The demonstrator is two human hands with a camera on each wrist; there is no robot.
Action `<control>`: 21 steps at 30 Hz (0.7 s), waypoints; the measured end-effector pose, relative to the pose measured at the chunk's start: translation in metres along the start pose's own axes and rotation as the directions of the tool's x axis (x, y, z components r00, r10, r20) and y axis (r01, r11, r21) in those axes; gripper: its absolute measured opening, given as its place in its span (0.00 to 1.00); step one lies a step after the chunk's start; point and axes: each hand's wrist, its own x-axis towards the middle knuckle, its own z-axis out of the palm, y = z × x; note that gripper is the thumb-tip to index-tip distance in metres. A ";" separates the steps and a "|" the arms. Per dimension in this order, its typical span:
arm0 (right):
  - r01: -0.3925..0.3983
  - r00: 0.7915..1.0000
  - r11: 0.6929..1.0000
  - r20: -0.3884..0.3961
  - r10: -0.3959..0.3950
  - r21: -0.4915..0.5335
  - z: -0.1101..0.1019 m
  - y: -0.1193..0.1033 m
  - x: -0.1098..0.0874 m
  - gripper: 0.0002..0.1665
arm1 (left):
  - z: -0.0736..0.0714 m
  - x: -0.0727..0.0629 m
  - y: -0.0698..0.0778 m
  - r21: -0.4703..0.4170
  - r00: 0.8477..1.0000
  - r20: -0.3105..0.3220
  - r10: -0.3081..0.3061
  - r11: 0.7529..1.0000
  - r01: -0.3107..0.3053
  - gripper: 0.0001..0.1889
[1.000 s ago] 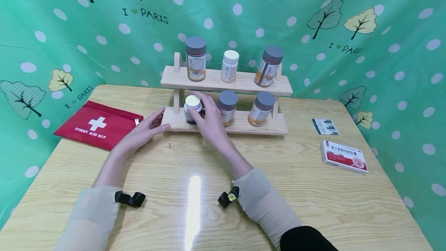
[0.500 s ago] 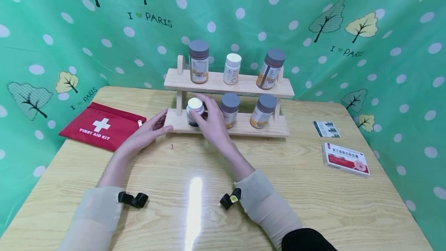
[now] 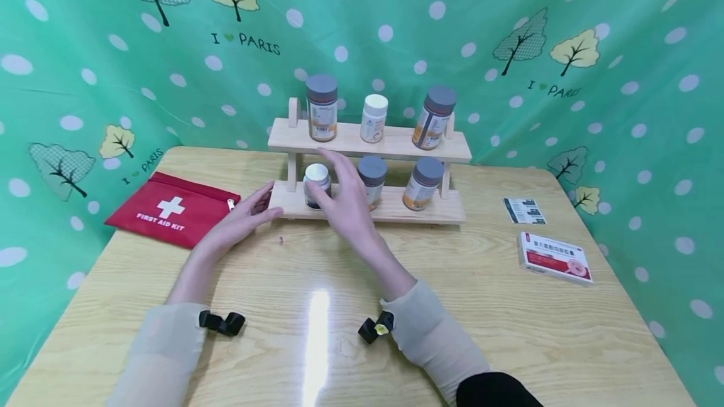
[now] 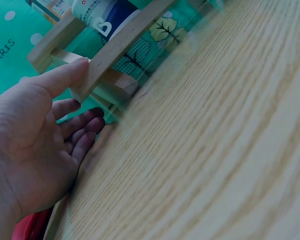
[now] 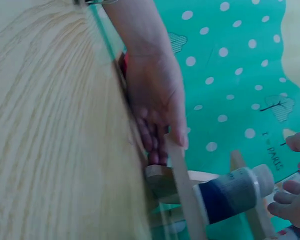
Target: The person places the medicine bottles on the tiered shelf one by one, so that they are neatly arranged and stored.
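A small white-capped pill bottle (image 3: pixel 317 174) with a dark blue lower label stands at the left end of the lower shelf of a wooden two-tier rack (image 3: pixel 283 201). My right hand (image 3: pixel 349 206) is just right of it, thumb and fingers spread; in the right wrist view, the fingertips (image 5: pixel 293 186) are apart from the bottle's cap. My left hand (image 3: pixel 237 223) holds the rack's lower left corner. Thumb (image 4: pixel 75 72) on the board's edge, its other fingers lie loosely curled beside and below the board's end in the left wrist view.
Two grey-capped bottles, including one near the right hand (image 3: pixel 372 171), share the lower shelf. The upper shelf (image 3: pixel 351 137) bears three bottles. A red first aid pouch (image 3: pixel 175 209) lies left; a blister card (image 3: pixel 525 211) and medicine box (image 3: pixel 555 257) lie right.
My right hand has let go of the white-capped bottle, its index finger lifting away from the cap. The left hand keeps its place at the rack. The head view has tilted slightly upward.
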 end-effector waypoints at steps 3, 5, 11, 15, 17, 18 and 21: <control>0.064 0.996 0.997 -0.059 -0.062 0.032 -0.011 -0.003 -0.002 0.32 | 0.001 0.003 -0.004 0.000 1.000 0.006 -0.007 1.000 0.007 0.47; 0.109 0.990 0.993 -0.089 -0.105 0.044 -0.020 -0.003 -0.003 0.30 | 0.000 0.003 -0.006 0.002 1.000 0.001 -0.017 1.000 0.017 0.48; 0.186 0.973 0.982 -0.134 -0.189 -0.036 -0.056 0.011 -0.001 0.25 | -0.010 0.002 -0.011 0.017 0.999 -0.034 -0.031 0.999 0.031 0.48; 0.184 0.971 0.975 -0.133 -0.200 -0.123 -0.088 0.029 0.001 0.25 | -0.013 0.002 -0.010 0.037 0.998 -0.057 -0.010 0.999 0.012 0.48; 0.170 0.974 0.970 -0.122 -0.192 -0.172 -0.105 0.039 0.001 0.26 | -0.015 0.002 -0.008 0.049 0.997 -0.074 0.014 0.999 -0.011 0.47; 0.164 0.975 0.967 -0.118 -0.189 -0.192 -0.114 0.044 0.002 0.26 | -0.017 0.000 -0.007 0.060 0.996 -0.082 0.029 0.998 -0.024 0.47; 0.141 0.979 0.955 -0.107 -0.174 -0.260 -0.141 0.057 0.003 0.26 | -0.024 -0.007 -0.002 0.129 0.991 -0.108 0.080 0.989 -0.065 0.43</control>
